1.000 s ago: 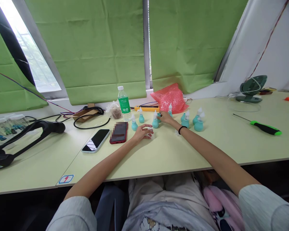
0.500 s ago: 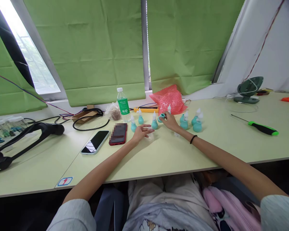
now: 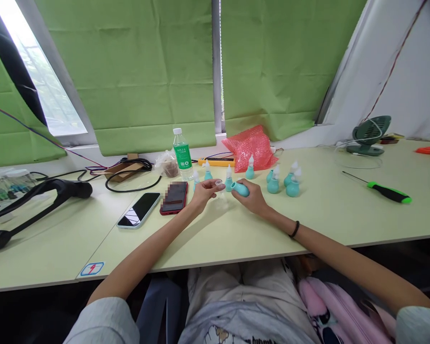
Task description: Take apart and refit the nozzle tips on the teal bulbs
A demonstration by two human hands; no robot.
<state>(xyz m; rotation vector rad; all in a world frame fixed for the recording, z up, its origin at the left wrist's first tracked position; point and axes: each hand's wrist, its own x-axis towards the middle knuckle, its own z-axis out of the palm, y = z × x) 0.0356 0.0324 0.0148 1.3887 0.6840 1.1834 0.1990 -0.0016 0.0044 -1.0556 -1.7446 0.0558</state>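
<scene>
My right hand (image 3: 254, 197) is closed around a teal rubber bulb (image 3: 240, 189), its open neck pointing left. Between the fingertips of my left hand (image 3: 203, 193) is a small clear plastic nozzle (image 3: 219, 183), held just left of the bulb's neck and apart from it. Behind my hands stand several teal bulb aspirators with whitish tips, among them one aspirator (image 3: 229, 180) right behind the gap between the hands. To the right another aspirator (image 3: 293, 186) stands in a group. Loose clear pieces on the table below my left hand are hard to make out.
Left of my hands lie a red-cased phone (image 3: 174, 198) and a pale-cased phone (image 3: 139, 210). A water bottle (image 3: 182, 155) and pink bubble wrap (image 3: 251, 148) stand behind. On the right are a screwdriver (image 3: 389, 192) and a small green fan (image 3: 369, 136); a black headset-like frame (image 3: 53, 200) lies left.
My right hand has brought the teal bulb nearer, turning its neck toward my left hand. My left hand has risen slightly with the nozzle now visible at its fingertips.
</scene>
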